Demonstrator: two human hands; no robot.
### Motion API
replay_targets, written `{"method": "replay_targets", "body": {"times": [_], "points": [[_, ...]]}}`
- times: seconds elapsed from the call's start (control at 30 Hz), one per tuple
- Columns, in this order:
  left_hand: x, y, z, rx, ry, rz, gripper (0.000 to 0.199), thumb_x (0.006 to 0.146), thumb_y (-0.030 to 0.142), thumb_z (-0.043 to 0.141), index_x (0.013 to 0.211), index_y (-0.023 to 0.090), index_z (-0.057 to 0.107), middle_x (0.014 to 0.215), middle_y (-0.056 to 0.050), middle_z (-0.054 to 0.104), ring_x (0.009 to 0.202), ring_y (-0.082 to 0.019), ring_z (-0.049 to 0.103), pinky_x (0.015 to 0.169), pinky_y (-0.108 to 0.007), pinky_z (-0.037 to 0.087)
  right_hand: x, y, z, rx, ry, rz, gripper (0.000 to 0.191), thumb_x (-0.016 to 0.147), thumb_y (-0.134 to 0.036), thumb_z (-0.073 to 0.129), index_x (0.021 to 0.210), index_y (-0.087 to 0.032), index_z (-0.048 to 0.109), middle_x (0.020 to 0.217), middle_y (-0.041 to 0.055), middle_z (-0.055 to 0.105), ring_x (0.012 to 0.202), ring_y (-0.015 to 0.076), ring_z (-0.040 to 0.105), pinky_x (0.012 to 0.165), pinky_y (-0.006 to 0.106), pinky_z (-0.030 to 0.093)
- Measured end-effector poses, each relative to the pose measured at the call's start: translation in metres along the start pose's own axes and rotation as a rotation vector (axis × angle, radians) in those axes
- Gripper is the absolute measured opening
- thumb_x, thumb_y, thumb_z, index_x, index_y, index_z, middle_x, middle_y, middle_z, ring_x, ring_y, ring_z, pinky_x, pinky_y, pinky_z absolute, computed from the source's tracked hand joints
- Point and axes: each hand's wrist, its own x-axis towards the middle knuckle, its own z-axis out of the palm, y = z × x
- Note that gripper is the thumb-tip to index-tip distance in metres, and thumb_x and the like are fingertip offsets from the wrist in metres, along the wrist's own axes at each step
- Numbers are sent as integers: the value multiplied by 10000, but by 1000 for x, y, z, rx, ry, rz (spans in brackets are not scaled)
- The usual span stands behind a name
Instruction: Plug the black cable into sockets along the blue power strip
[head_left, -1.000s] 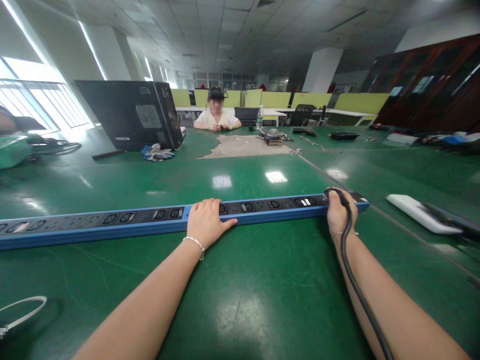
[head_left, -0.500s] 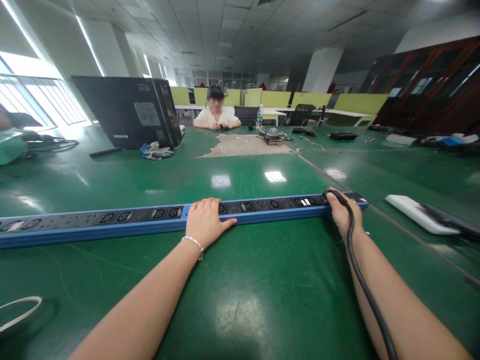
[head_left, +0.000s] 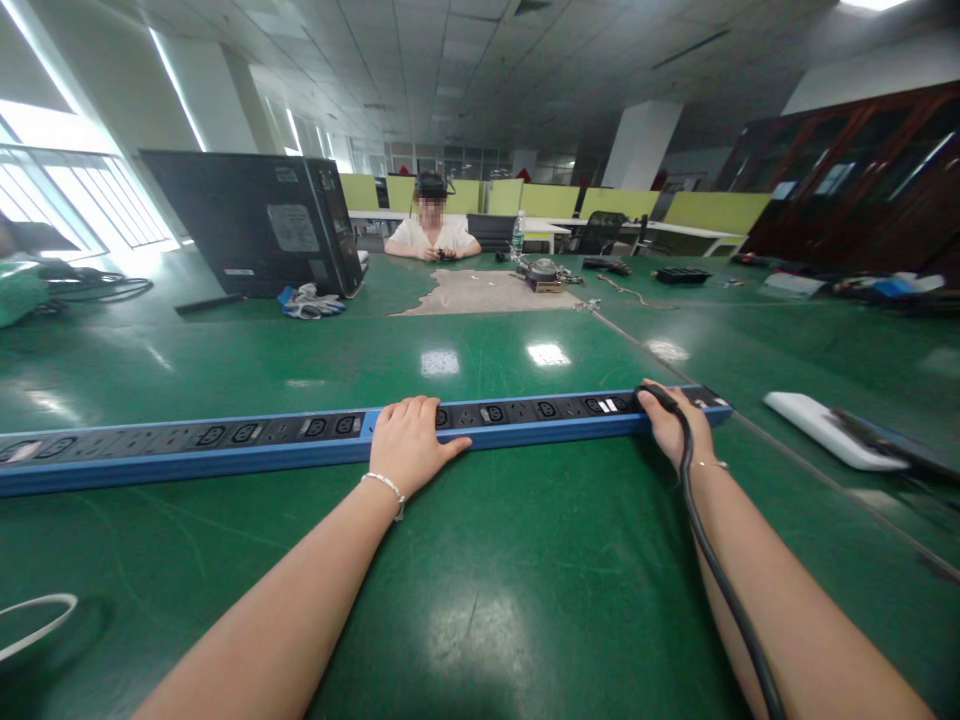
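Look first at the long, straight blue power strip (head_left: 345,446), lying face up across the shiny green tabletop (head_left: 525,520) and running out of view at the left. Find the left hand (head_left: 405,438) spread loosely over the strip, resting on top, with nothing picked up. Find the right hand (head_left: 679,432) near the strip's right end, closed around a short, fat black plug (head_left: 654,394). Cannot tell about the plug's front, down in a hole or only on top.

To do well here, press flat with the left palm against sliding on the slick table. Keep the plug straight, not tipped. Hold by the hard plug, not by the bendy, round black cord (head_left: 686,480) hanging beside the right wrist.

Note the smooth blue sides, perhaps painted metal, around the dull black sockets (head_left: 491,413). Just left of the plug, see small white labels (head_left: 607,406). Farther right, see a smooth white block (head_left: 814,425). Farther back, see soft, crumpled grey-and-blue gloves (head_left: 311,302) and a torn, flat brown sheet (head_left: 480,292).
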Motion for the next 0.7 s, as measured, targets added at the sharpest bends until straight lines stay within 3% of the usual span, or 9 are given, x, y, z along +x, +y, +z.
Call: {"method": "replay_targets", "body": {"times": [0.2, 0.7], "points": [[0, 1, 0, 18, 7, 4, 638, 746, 643, 505, 1155, 152, 517, 1152, -137, 600, 1116, -279, 508, 968, -406, 339, -3, -9, -2, -107, -20, 51, 389, 795, -441, 480, 1096, -265, 654, 1182, 68, 619, 1235, 274, 440, 1014, 482, 314], [0, 1, 0, 1, -12, -4, 628, 742, 637, 508, 1165, 173, 513, 1164, -134, 594, 1123, -285, 502, 966, -412, 335, -9, -5, 1, -120, 45, -29, 408, 826, -454, 449, 1126, -254, 641, 1195, 70, 611, 1220, 261, 451, 1019, 484, 303]]}}
